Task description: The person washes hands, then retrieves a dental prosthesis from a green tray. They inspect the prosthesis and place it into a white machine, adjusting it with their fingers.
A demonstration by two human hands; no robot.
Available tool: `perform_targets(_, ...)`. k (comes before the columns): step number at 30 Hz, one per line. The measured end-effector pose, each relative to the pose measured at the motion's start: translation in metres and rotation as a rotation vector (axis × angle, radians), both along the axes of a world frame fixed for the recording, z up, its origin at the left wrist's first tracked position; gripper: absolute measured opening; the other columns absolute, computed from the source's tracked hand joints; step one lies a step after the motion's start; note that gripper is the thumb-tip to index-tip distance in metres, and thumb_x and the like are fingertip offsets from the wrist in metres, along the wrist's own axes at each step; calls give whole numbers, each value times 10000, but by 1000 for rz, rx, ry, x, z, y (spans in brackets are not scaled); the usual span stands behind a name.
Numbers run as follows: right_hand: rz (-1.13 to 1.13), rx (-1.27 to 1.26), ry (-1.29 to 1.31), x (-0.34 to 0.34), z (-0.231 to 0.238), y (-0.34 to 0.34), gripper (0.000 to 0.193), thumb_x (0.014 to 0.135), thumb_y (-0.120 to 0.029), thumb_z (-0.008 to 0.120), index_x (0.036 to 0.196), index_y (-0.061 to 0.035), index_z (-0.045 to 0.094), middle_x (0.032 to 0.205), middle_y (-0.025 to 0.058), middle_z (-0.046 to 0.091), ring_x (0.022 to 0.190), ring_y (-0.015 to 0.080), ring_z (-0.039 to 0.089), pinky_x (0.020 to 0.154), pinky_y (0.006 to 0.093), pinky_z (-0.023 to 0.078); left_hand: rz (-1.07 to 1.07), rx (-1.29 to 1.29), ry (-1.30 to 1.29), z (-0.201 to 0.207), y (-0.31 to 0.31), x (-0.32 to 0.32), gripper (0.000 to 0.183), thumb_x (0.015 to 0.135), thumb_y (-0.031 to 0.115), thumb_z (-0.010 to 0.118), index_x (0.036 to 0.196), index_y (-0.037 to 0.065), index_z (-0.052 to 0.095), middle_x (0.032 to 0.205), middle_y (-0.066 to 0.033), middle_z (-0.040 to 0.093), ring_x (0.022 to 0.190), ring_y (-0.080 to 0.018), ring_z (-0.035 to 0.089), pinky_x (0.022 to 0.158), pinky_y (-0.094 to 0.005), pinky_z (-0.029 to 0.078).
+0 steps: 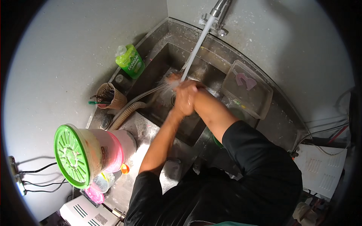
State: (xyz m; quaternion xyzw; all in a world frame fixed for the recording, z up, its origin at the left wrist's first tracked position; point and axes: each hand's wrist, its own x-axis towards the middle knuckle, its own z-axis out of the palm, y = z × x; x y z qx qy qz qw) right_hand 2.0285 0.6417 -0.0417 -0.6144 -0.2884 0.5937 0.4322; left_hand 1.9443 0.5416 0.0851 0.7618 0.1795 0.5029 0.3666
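Both hands meet over the sink basin (151,107), under a stream of water from the white hose (198,44) on the tap (217,8). My right hand (185,92) is wrapped round my left wrist, its fingers closed against the skin. My left hand (173,77) reaches past it into the splashing water, and motion and spray smear its fingers. No tool or dish shows in either hand. Wet skin glistens on both.
Left of the basin stand a green soap pouch (131,62), a woven cup (115,98) of tools and a ribbed drain hose (126,116). Stacked buckets (107,150) with a green lid (71,156) rise nearer. A clear plastic tray (260,101) holding pink horseshoe-shaped pieces (246,81) lies to the right.
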Motion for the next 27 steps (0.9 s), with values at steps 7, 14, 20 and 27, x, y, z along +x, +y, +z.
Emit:
perform_targets(7, 181, 96, -38, 24, 12, -33, 206, 938, -234, 600, 881, -57, 690, 807, 83, 681, 743, 200, 634, 702, 320, 487, -205, -307, 458, 6, 36, 5, 371, 894, 292, 559, 949, -10, 768, 985, -200, 760, 1041, -340, 707, 964, -391, 511)
perform_targets(14, 369, 201, -189, 13, 15, -46, 221, 923, -255, 605, 863, -53, 670, 787, 77, 665, 693, 191, 609, 644, 306, 474, -135, 31, 55, 37, -39, 2, 383, 990, 314, 514, 1070, 19, 745, 1039, -182, 725, 1073, -382, 657, 1042, -472, 412)
perform_targets(20, -67, -114, -111, 16, -34, -14, 286, 866, -247, 662, 1017, -19, 744, 958, 136, 739, 908, 220, 691, 797, 358, 547, 411, -897, -4, -124, 37, 44, 446, 1048, 368, 413, 1168, 22, 667, 1064, -194, 656, 1059, -377, 592, 1002, -498, 376)
perform_targets(27, 374, 773, -788, -14, 80, -138, 340, 1008, -337, 588, 1261, -168, 742, 1444, 171, 592, 1360, 402, 533, 1184, 486, 362, 307, -1600, -378, -158, 89, 61, 348, 1051, 386, 436, 1057, 74, 592, 930, -125, 578, 858, -309, 522, 801, -449, 371)
